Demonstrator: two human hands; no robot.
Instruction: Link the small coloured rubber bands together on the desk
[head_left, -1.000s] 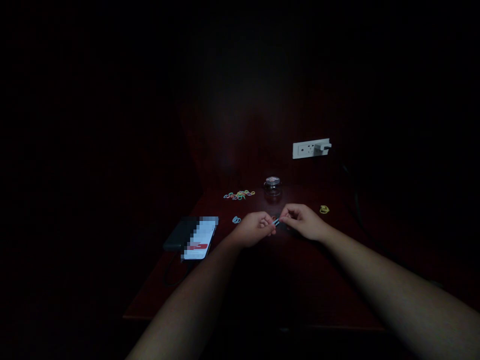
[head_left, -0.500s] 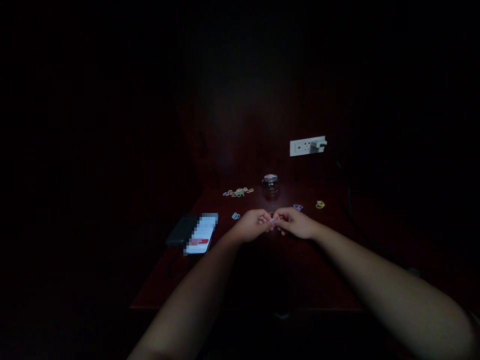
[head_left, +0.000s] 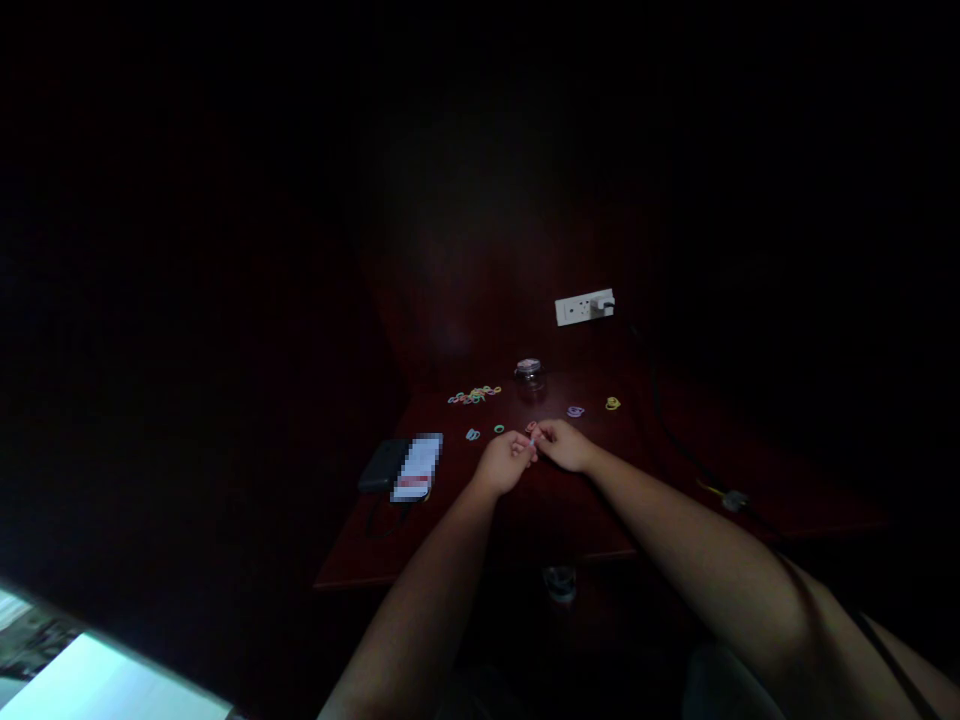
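Observation:
Over the dark red table, my left hand and my right hand meet with closed fingertips. Pinched between them is a small pale elastic hair band, mostly covered by the fingers. Just beyond my fingertips are orange-pink hair bands. A green hair band lies past my left hand, with light blue hair bands to its left. Purple hair bands and yellow hair bands form small groups to the right. Farther back on the left is a mixed-colour pile of hair bands.
A clear lidded jar stands at the back. Left on the table are a lit phone and a black box-shaped device. A wall socket holds a plug; a dark cable runs down at the right.
The view has shifted, showing more of the table's right side and a bright surface at lower left. My hands stay together, and the green band now shows beyond my left hand.

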